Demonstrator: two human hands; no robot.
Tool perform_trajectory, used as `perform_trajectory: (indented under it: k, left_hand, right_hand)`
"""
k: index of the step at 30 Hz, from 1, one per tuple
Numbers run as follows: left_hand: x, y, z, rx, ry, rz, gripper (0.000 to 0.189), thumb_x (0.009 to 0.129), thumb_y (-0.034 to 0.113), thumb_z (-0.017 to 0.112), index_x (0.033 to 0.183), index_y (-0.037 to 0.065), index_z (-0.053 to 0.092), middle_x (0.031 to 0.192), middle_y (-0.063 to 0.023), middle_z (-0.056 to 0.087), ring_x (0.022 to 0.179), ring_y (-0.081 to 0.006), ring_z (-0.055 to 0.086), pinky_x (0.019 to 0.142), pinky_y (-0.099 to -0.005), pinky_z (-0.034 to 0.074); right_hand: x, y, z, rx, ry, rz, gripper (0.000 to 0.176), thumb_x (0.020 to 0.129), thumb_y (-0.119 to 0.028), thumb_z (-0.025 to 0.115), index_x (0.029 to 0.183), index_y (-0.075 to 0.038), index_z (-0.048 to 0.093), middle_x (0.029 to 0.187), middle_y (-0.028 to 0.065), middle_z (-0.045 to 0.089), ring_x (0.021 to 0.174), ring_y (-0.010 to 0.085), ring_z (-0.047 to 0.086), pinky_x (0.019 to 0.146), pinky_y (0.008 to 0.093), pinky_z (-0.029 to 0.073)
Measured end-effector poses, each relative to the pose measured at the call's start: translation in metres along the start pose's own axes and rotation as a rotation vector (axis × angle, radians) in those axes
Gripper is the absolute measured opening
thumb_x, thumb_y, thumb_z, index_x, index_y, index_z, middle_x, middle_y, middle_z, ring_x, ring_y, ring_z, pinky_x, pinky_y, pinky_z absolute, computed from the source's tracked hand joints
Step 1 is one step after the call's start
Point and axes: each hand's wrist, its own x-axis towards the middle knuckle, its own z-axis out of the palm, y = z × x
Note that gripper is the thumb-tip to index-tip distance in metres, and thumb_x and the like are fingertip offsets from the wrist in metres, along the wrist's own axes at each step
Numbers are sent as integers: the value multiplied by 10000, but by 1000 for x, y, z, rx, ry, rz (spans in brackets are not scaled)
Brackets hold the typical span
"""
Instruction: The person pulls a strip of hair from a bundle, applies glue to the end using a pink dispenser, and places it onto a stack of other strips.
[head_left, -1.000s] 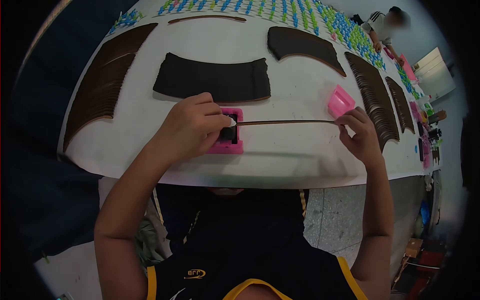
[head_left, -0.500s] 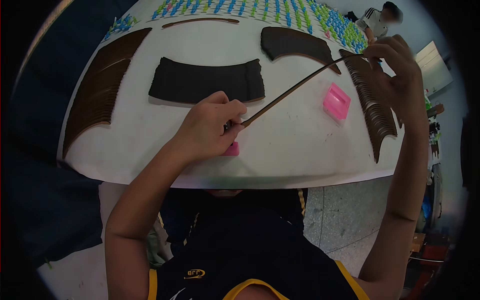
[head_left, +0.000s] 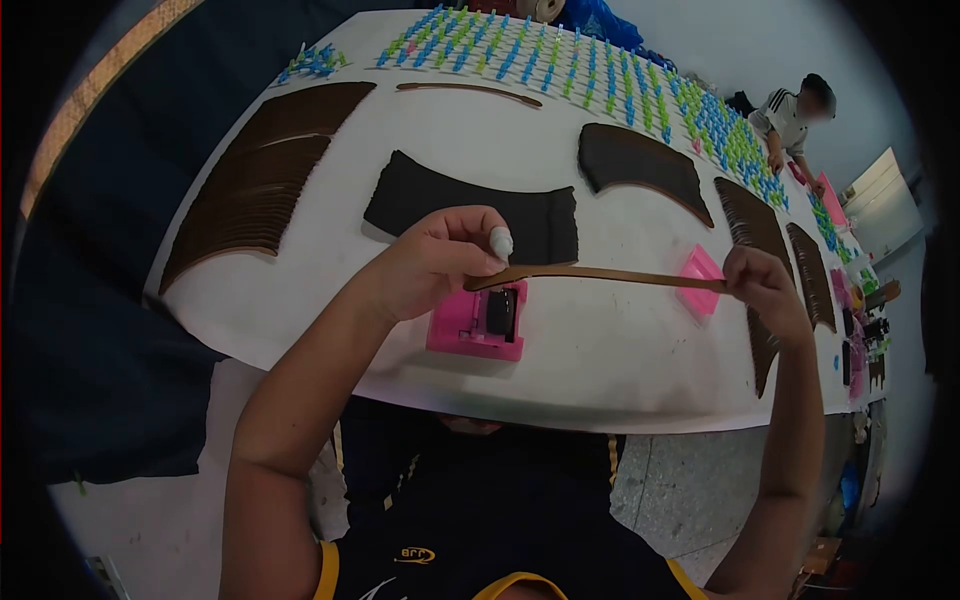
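Observation:
A long, thin brown strip (head_left: 610,272) with a broader left end stretches nearly level between my two hands above the table. My left hand (head_left: 435,262) is closed on the broad end, and a white cover shows on one of its fingertips. My right hand (head_left: 765,285) pinches the narrow far end. Just below my left hand sits a pink box (head_left: 475,345) with a dark roller-like part inside. A shallow pink tray (head_left: 703,275) lies partly behind the strip near my right hand. Behind my left hand is a black curved panel (head_left: 470,205), partly covered.
Fanned brown strips (head_left: 260,175) lie at the left, with more strips (head_left: 755,225) at the right. Another black panel (head_left: 640,165) and a single strip (head_left: 470,90) lie farther back. Rows of blue and green clips (head_left: 560,65) fill the far side, where another person (head_left: 795,115) works.
The strip has gone from slanting and bowed to nearly level. My right hand has come down, and the pink box beneath my left hand is now uncovered. The view has shifted.

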Motion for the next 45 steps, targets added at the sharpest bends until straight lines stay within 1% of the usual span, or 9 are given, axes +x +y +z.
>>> perform_trajectory:
  k: [7,13,15,19,20,26,40,44,45]
  left_hand:
    - [-11,5,-26,-156,2,-11,164,896,-34,652,1019,74,635,955,-63,727,832,-131,659,774,-262,514]
    - [-15,8,-30,-163,45,-9,168,883,-33,657,1009,75,631,965,-86,741,824,-146,652,774,-280,509]
    - [-15,9,-27,-143,99,15,142,898,0,679,1014,80,660,864,-21,671,746,-115,596,722,-261,487]
    - [-14,11,-38,-178,16,51,141,897,1,663,1021,66,651,842,-29,650,757,-142,586,717,-279,471]
    - [-15,12,-42,-213,3,72,146,889,-2,652,1020,62,647,833,-34,644,768,-155,577,709,-289,455]
    - [-19,14,-60,-231,28,144,133,892,75,658,1023,82,640,728,-19,516,750,-163,442,677,-303,384]
    - [5,38,-79,-456,76,268,132,924,92,568,987,56,678,736,-58,555,727,-182,454,672,-323,381]
    - [48,50,-109,-604,234,438,154,956,86,533,978,1,660,871,-113,637,766,-211,523,723,-345,449]
    - [62,54,-111,-651,388,451,172,988,64,503,1017,-20,650,905,-121,653,801,-219,552,737,-347,470]
  right_hand:
    - [0,30,50,781,-7,-30,208,843,-223,647,922,-34,612,912,64,582,842,201,549,787,337,458]
    - [6,47,80,1286,-56,-142,265,884,-250,611,1051,-47,635,1041,63,592,989,213,543,856,354,435]
    - [8,44,89,1313,-28,-167,302,882,-255,616,1104,-53,649,1048,52,592,997,213,517,873,351,424]
    - [14,37,106,1304,56,-289,443,889,-224,621,1298,-64,678,1103,35,602,1010,223,495,947,351,422]
    - [19,37,107,1346,-23,-347,488,886,-68,614,1370,-86,677,1210,54,646,1131,231,561,1017,385,475]
    - [43,19,125,1185,212,-398,411,931,106,587,1274,-92,699,1174,44,713,1062,163,634,919,349,522]
    - [110,1,142,1160,415,-374,193,999,25,683,1163,-76,703,1065,22,725,903,109,648,841,308,540]
    - [150,-3,136,1001,482,-282,157,986,-29,726,1134,-74,698,1017,7,709,886,106,647,811,285,539]
    - [162,-3,134,937,494,-237,150,980,-52,745,1120,-74,697,998,1,702,882,103,646,801,278,538]
